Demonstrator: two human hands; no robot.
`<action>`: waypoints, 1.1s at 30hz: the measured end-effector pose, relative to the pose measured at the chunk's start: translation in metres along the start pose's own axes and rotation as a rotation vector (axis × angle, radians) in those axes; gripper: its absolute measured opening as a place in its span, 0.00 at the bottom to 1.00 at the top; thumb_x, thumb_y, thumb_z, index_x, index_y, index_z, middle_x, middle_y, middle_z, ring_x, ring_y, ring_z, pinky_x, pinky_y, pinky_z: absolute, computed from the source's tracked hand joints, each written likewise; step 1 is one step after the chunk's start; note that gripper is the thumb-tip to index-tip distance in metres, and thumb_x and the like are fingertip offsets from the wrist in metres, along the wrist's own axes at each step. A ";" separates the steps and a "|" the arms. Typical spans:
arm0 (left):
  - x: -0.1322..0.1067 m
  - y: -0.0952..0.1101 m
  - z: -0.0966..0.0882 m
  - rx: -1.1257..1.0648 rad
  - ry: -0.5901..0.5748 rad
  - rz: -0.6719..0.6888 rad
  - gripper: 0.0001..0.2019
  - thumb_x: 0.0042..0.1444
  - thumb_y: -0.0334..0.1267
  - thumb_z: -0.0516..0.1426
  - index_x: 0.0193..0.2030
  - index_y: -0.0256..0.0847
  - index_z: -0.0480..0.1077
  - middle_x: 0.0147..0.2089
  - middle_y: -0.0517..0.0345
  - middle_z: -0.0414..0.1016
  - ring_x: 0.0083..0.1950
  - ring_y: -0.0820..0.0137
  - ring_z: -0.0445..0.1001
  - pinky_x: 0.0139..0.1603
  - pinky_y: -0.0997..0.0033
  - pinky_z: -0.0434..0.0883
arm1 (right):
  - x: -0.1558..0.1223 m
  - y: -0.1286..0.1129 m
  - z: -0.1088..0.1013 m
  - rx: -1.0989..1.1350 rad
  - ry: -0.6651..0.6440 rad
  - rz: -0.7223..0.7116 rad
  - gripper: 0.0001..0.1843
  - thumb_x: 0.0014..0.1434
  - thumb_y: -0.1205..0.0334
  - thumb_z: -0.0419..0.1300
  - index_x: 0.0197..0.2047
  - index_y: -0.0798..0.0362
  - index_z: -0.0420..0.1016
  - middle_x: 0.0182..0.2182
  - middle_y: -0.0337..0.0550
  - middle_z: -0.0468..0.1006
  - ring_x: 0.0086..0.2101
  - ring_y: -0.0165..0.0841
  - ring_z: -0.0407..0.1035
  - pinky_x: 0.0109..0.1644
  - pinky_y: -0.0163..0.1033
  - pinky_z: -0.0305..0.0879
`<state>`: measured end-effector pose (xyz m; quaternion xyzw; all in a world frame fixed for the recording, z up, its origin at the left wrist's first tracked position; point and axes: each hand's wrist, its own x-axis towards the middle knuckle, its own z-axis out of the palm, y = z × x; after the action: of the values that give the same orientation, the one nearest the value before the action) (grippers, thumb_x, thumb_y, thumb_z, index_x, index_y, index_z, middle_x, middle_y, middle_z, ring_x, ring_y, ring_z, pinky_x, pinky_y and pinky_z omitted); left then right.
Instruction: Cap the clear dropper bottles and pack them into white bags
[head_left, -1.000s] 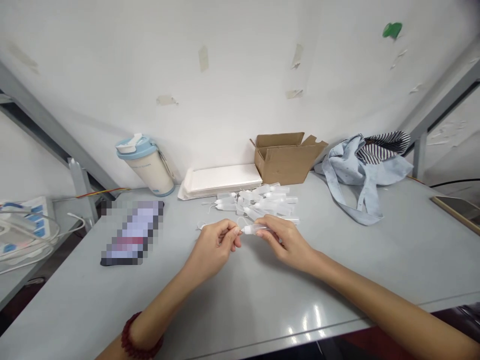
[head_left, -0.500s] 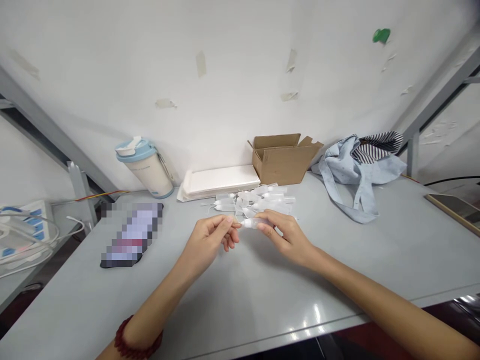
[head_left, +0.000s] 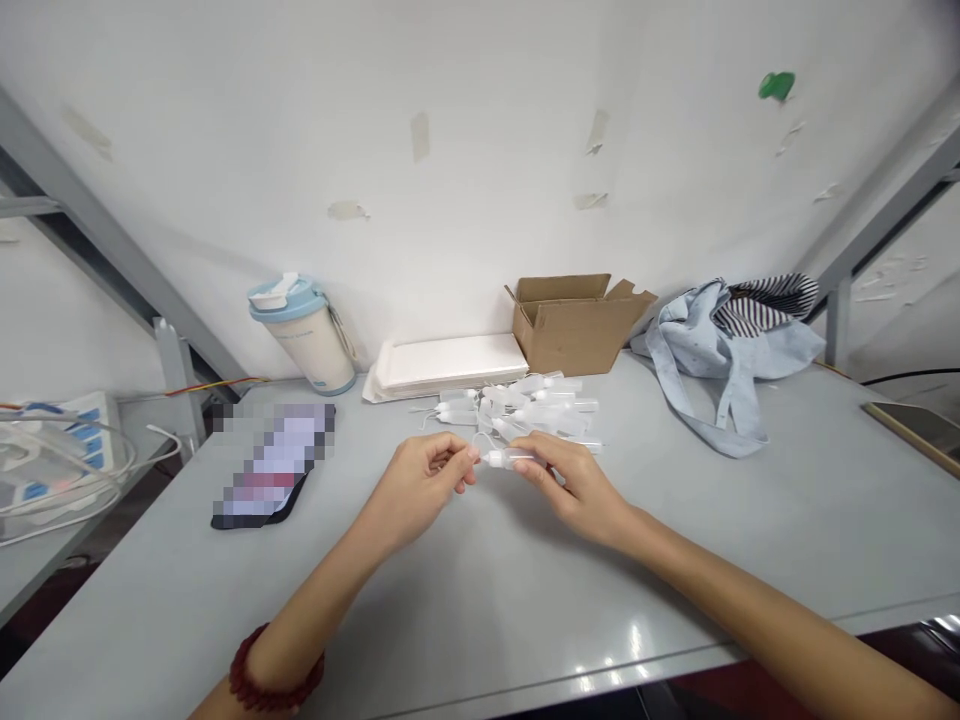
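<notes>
The right hand (head_left: 566, 480) pinches a small, translucent white plastic bottle with a narrow nozzle (head_left: 501, 458), thumb against fingers around its body, and holds it nearly level just above the bench (head_left: 495, 600), the nozzle pointing left. The left hand (head_left: 431, 485) meets it there, thumb and fingertips pressed together at the nozzle's end; whether they grip the tip itself or something tiny on it is too small to tell. A thin, clear plastic loop (head_left: 484, 437) arches just above the nozzle.

The step in hand appears to be fine work at that tip. The next move seems to call for a steady right hand and a light, well-aligned touch from the left fingertips.

Just beyond the hands lies a loose pile of similar translucent bottles (head_left: 551, 412). Behind it, along the far edge, sit a flat white rectangular stack (head_left: 450, 360) and, to its right, a brown cardboard box with raised flaps (head_left: 574, 340). A cream cup with a pale blue lid (head_left: 307, 340) stands far left, and a crumpled light blue cloth bag (head_left: 690, 320) lies far right
</notes>
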<state>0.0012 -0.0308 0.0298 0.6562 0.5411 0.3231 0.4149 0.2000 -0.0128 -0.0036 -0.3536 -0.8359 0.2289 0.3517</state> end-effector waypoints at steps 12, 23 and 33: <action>0.014 -0.015 -0.055 0.166 0.173 -0.102 0.15 0.50 0.48 0.56 0.22 0.39 0.68 0.24 0.60 0.70 0.25 0.72 0.66 0.28 0.73 0.66 | 0.001 0.008 0.002 0.051 0.012 0.009 0.13 0.66 0.58 0.48 0.47 0.52 0.69 0.32 0.42 0.71 0.32 0.31 0.65 0.34 0.35 0.63; 0.027 -0.055 -0.065 0.481 0.111 -0.100 0.14 0.46 0.48 0.56 0.19 0.40 0.71 0.20 0.58 0.71 0.26 0.65 0.69 0.28 0.70 0.62 | 0.003 0.030 0.005 -0.166 0.023 -0.074 0.09 0.64 0.64 0.50 0.46 0.52 0.67 0.40 0.49 0.72 0.39 0.36 0.66 0.38 0.41 0.67; 0.017 -0.038 -0.051 0.555 -0.084 0.172 0.32 0.45 0.50 0.61 0.58 0.47 0.63 0.62 0.51 0.63 0.62 0.54 0.58 0.58 0.56 0.61 | 0.004 0.029 0.008 -0.574 -0.084 -0.190 0.13 0.63 0.67 0.51 0.50 0.54 0.69 0.51 0.57 0.65 0.50 0.46 0.57 0.49 0.52 0.62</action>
<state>-0.0571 -0.0019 0.0179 0.8009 0.5335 0.1690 0.2129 0.2048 0.0083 -0.0253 -0.3490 -0.9096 -0.0364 0.2224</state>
